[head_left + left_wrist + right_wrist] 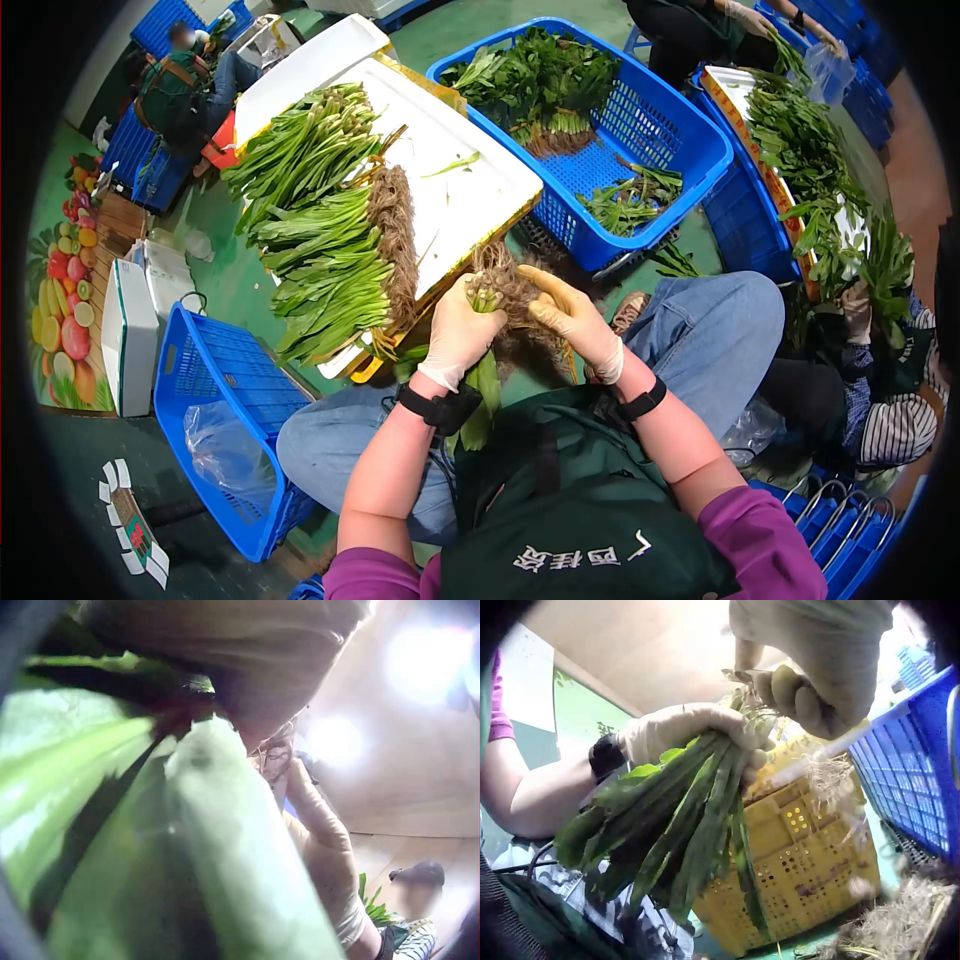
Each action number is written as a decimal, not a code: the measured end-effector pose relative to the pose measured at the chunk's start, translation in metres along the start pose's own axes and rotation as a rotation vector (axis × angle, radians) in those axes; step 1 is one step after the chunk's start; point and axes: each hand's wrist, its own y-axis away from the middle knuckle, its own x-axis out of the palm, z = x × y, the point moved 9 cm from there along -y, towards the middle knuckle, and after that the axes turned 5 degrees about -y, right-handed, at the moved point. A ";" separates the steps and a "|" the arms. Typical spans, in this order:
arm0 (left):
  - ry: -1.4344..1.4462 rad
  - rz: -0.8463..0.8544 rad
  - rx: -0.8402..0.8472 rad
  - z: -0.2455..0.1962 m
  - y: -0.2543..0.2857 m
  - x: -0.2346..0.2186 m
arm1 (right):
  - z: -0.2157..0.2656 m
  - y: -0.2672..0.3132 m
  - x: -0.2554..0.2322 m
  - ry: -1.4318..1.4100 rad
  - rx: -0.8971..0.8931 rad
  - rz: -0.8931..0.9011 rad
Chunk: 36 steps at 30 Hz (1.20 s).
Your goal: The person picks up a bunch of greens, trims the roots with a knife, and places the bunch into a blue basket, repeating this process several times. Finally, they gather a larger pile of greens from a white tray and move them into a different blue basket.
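Observation:
A bunch of long-leafed greens (667, 817) hangs from my gloved left hand (463, 328), whose fingers wrap round the stem ends. The leaves point down toward my lap and fill much of the left wrist view (232, 847). Close beside it, my gloved right hand (578, 315) has curled fingers pinching the stringy brown roots (508, 288) at the top of the bunch. In the right wrist view both hands meet at the root end. Rows of similar greens (325, 235), roots facing right, lie on a white foam board (470, 190) in front of me.
A blue basket (690, 185) with more greens stands ahead right. Under the board is a yellow crate (802, 847), with loose root scraps (896, 919) on the floor. Another blue basket (225, 375) with a plastic bag sits left. Other people work around, one close on my right.

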 end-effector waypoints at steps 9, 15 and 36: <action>0.464 0.407 -0.085 -0.010 0.009 0.028 | 0.013 0.003 0.013 -0.002 -0.027 0.061; 0.460 0.474 -0.103 -0.012 0.012 0.034 | 0.009 0.002 0.003 0.043 -0.008 0.112; -0.011 0.197 0.091 -0.021 0.015 0.017 | 0.015 0.006 0.010 0.046 0.067 0.142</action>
